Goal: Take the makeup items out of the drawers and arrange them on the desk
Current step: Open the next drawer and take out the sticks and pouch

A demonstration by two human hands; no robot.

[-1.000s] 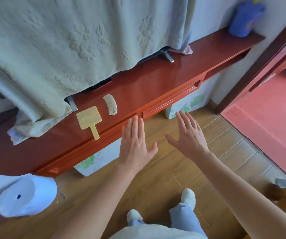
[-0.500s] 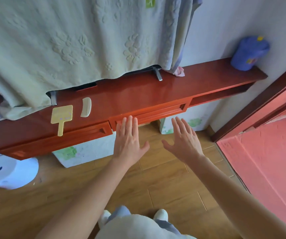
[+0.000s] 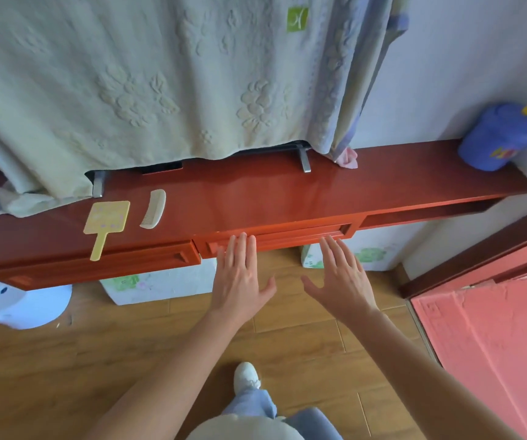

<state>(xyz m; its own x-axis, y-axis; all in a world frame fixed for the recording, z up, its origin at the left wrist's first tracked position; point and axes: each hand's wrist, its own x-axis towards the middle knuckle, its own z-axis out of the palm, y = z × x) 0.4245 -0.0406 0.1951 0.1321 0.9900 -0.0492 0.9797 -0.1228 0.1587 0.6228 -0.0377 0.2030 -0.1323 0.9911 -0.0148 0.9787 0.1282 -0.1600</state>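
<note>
Head view: both hands, left (image 3: 240, 281) & right (image 3: 344, 281), spread flat w/ fingertips at shut drawer (image 3: 278, 238); mirror (image 3: 106, 217), comb (image 3: 154, 209) on desk (image 3: 287, 192).

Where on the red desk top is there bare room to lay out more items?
The glossy red desk top is bare from the cream curved comb rightward to the blue tub. It is crowded at the left, around the yellow hand mirror and draped pale cloth.

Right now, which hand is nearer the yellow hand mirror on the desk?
Left. The left hand is just right of the yellow hand mirror, fingertips at the drawer front; the right hand is farther right.
</note>
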